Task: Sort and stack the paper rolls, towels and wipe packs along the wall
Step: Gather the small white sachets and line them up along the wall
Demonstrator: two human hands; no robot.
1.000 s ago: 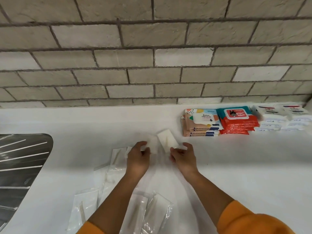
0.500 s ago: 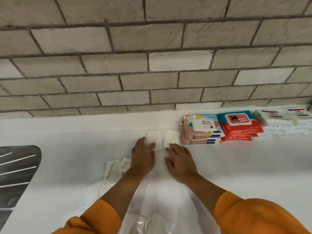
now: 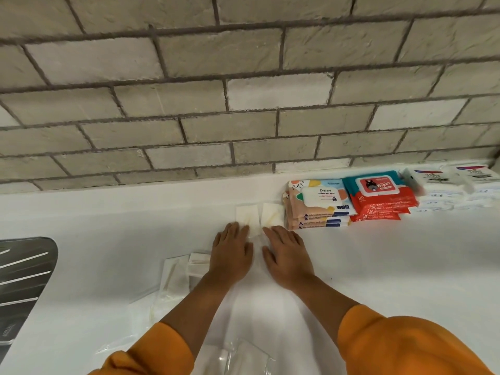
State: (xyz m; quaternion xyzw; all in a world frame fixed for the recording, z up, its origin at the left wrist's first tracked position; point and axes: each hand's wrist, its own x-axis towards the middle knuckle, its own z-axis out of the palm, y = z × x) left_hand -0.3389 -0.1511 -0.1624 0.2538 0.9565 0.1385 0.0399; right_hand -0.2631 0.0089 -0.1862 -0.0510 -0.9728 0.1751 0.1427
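Two small clear-wrapped white packets lie side by side on the white counter: the left packet (image 3: 246, 218) and the right packet (image 3: 271, 215), which sits against a peach wipe-pack stack (image 3: 319, 205). My left hand (image 3: 232, 254) lies flat with straight fingers on the left packet's near end. My right hand (image 3: 286, 255) lies flat on the wrapper of the right one. A teal and red wipe-pack stack (image 3: 378, 196) and white wipe packs (image 3: 449, 188) line the brick wall further right.
More clear-wrapped white packets (image 3: 186, 269) lie left of my left arm, and others (image 3: 243, 358) between my forearms near the bottom edge. A steel sink drainboard (image 3: 21, 282) takes up the left side. The brick wall (image 3: 243, 104) rises behind the counter.
A second ago both hands pinched the packets in mid-counter. They pushed them toward the wall beside the peach stack and now lie flat on them.
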